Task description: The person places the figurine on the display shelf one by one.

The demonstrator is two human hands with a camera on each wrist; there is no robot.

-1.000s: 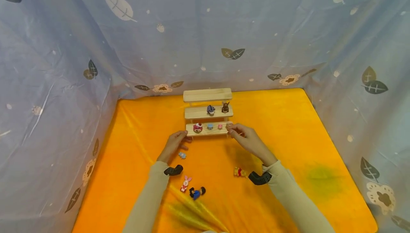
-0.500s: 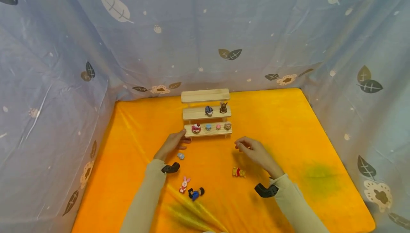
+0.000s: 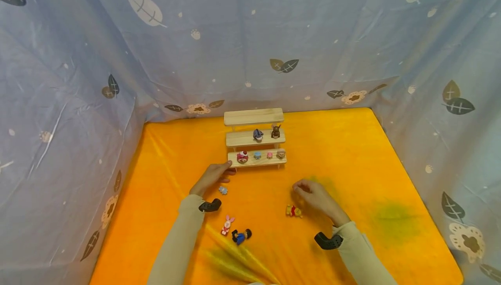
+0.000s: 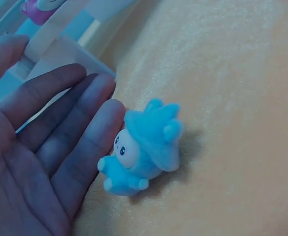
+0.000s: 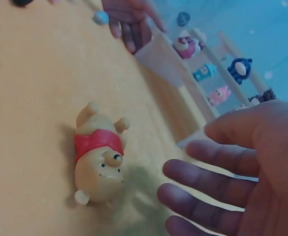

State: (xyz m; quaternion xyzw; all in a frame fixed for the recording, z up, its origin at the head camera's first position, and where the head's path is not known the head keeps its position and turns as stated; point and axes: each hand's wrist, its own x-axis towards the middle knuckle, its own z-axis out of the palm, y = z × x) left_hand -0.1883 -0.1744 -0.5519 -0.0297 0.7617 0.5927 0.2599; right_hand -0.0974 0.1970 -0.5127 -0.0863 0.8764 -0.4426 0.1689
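Observation:
My left hand (image 3: 212,177) is at the front left corner of a three-tier wooden display shelf (image 3: 254,140). Its thumb touches the lowest tier's edge, and the other fingers extend fairly straight beside the leg. Close to those fingertips a light-blue figurine (image 4: 141,150) in a floppy hat lies on the cloth. My right hand (image 3: 318,196) hovers above the cloth with nothing in it, fingers loosely bent and apart. Left of it a yellow Winnie-the-Pooh figurine (image 5: 99,155) in a red shirt lies on its back.
Figurines stand on the lowest tier, including a red-and-white one (image 3: 242,157) and a brown one (image 3: 281,154). A donkey (image 3: 258,135) and a dark brown figure (image 3: 275,131) occupy the middle tier. A pink-eared rabbit (image 3: 227,225) and a blue-clad figure (image 3: 241,236) lie in front.
My right hand has let go of the brown figurine at the lowest tier's right end and drawn back toward the Pooh figurine. The left hand has stayed at the shelf corner.

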